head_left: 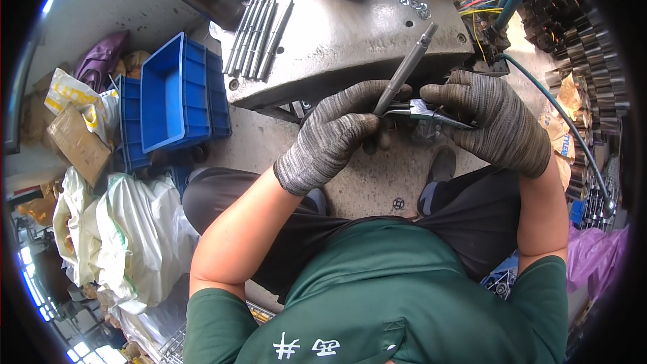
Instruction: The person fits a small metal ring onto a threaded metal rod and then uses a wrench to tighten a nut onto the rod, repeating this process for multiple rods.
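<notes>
My left hand (340,125), in a grey knitted glove dark with grime, grips a grey metal shaft (407,67) near its lower end. The shaft slants up to the right, and its stepped tip reaches over the metal machine table. My right hand (495,118), gloved the same way, is closed around the handles of shiny metal pliers (423,112). Their jaws point left and meet the shaft beside my left thumb; the exact contact is hidden. Several similar metal shafts (257,39) lie side by side on the table at the left. A few small shiny rings (414,5) rest near its right side.
The machine table (337,40) has a curved front edge just beyond my hands. Blue plastic crates (165,94) stand at the left, above white sacks (138,236). Cables and a hose (559,108) hang at the right, near stacked metal parts (593,47).
</notes>
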The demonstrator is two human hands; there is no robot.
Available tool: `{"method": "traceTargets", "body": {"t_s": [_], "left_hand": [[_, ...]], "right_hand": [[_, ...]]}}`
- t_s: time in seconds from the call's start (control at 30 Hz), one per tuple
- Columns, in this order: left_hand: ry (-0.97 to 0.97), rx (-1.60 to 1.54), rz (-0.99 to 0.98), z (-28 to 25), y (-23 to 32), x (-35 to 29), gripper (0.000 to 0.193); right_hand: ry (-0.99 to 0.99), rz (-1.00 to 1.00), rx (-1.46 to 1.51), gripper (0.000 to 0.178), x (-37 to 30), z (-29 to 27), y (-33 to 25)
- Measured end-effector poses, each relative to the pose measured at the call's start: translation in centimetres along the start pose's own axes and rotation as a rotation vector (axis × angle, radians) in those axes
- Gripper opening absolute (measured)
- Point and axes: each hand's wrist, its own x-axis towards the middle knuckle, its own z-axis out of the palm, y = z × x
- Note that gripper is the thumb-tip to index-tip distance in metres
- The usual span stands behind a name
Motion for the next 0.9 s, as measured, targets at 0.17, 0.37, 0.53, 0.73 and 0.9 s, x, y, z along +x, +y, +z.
{"method": "traceTargets", "body": {"t_s": [0.17, 0.37, 0.53, 0.73, 0.9], "left_hand": [[0.06, -0.086, -0.028, 0.3, 0.1, 0.0, 0.058], [0.031, -0.314, -0.048, -0.6, -0.4, 0.4, 0.065], [-0.041, -0.396, -0.041, -0.7, -0.6, 0.4, 0.076], [0.069, -0.2, 0.061, -0.2, -0.5, 0.0, 0.061], [0.207, -0.012, 0.036, 0.0, -0.5, 0.1, 0.035]], "right_hand": [[-0.129, 0.425, 0.655, 0.046, -0.3, 0.0, -0.7], [-0.142, 0.537, 1.188, 0.064, -0.3, -1.2, -0.6], [0.176, 0.479, 1.282, 0.046, 0.1, -0.6, 0.1], [0.262, 0.475, 1.346, 0.046, 0.1, -0.3, 0.5], [0.319, 0.471, 1.423, 0.045, 0.4, -0.6, -0.6]]}}
